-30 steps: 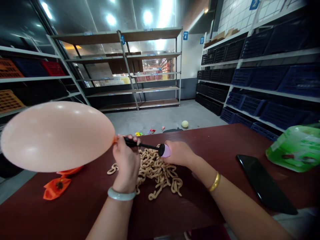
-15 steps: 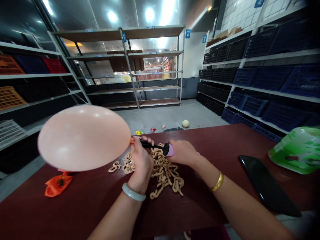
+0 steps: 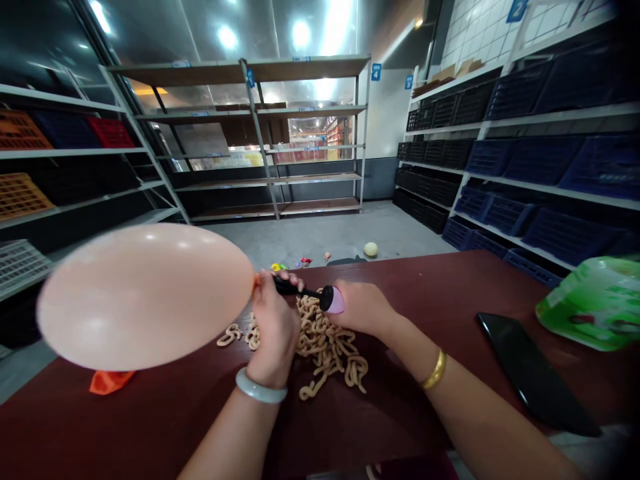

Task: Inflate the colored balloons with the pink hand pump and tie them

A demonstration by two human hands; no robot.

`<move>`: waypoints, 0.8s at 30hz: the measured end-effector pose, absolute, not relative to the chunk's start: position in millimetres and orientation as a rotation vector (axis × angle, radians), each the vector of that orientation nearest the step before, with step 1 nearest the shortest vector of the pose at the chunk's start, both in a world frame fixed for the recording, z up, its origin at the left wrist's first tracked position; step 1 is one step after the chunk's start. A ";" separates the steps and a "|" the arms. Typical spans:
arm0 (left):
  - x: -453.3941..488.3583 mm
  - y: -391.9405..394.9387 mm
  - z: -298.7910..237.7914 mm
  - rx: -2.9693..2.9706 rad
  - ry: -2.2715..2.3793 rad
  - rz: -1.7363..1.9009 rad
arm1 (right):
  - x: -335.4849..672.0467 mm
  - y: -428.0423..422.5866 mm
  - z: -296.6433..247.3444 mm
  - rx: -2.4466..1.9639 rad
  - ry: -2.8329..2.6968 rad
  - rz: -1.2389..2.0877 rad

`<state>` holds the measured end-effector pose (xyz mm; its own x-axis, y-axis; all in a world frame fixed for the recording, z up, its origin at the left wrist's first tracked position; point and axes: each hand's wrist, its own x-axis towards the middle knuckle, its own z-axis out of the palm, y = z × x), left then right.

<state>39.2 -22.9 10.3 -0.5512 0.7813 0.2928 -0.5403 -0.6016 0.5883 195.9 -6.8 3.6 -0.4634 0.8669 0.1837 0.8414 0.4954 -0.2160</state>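
Balloon: a peach balloon point(image 3: 145, 297) is hanging inflated over the left part of the bench point(image 3: 150, 427), its outline blurring and its neck vanishing into the left hand.
Orange scrap: an orange scrap point(image 3: 110, 381) is lying on the bench under the balloon, which is hiding most of it.
Left hand: the left hand point(image 3: 273, 323) is keeping its grip clamped on the balloon's neck at the pump's black nozzle, with the fingertips curling out of sight.
Pump: the pump point(image 3: 305, 293) is showing only its thin black rod and a bit of pink body between the hands.
Chain pile: a chain pile point(image 3: 325, 340) of tan links is lying beneath both hands, partly covered by the left one.
Right hand: the right hand point(image 3: 363, 308) is wrapping its grip shut around the pump's pink end.
Phone: a dark phone point(image 3: 535, 373) is lying flat, well apart to the right.
Green bag: a green bag point(image 3: 595, 303) is being cut off by the right edge, its print too blurry to read.
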 end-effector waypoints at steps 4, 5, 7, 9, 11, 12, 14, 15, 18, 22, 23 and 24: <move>1.2 -18.1 21.7 0.626 0.593 2.279 | 208.8 3.3 5.5 -1.437 -2.540 0.110; -5.5 -17.1 23.2 0.614 0.601 2.300 | 212.0 5.5 6.2 -1.442 -2.552 0.109; -13.1 -15.4 24.2 0.599 0.607 2.328 | 217.1 8.5 7.6 -1.455 -2.569 0.099; -12.9 -14.0 22.8 0.593 0.600 2.334 | 220.3 9.3 9.0 -1.470 -2.579 0.072; -6.4 -12.7 19.3 0.591 0.583 2.317 | 221.7 8.2 10.1 -1.488 -2.582 0.032; -1.3 -12.2 16.9 0.587 0.575 2.301 | 221.6 7.2 10.7 -1.492 -2.579 0.012; 11.9 -11.7 11.0 0.584 0.564 2.257 | 220.0 4.1 11.8 -1.488 -2.565 -0.020; 19.7 -11.9 7.7 0.588 0.561 2.235 | 218.4 2.1 12.5 -1.485 -2.558 -0.027; 45.3 -14.8 -2.4 0.611 0.561 2.165 | 211.0 -5.0 14.2 -1.491 -2.555 0.003; 71.5 -21.3 -12.1 0.624 0.577 2.071 | 200.3 -14.0 13.1 -1.495 -2.536 0.056; 74.7 -22.8 -13.2 0.631 0.578 2.063 | 198.4 -15.5 12.1 -1.488 -2.521 0.055; 76.4 -23.9 -13.7 0.637 0.578 2.063 | 196.9 -16.6 10.9 -1.477 -2.505 0.053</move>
<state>76.4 -23.9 -13.7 -0.4854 0.8458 0.2215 -0.6074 -0.5084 0.6104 196.9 -16.6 10.9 -0.4641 0.8671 0.1809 0.8587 0.4905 -0.1485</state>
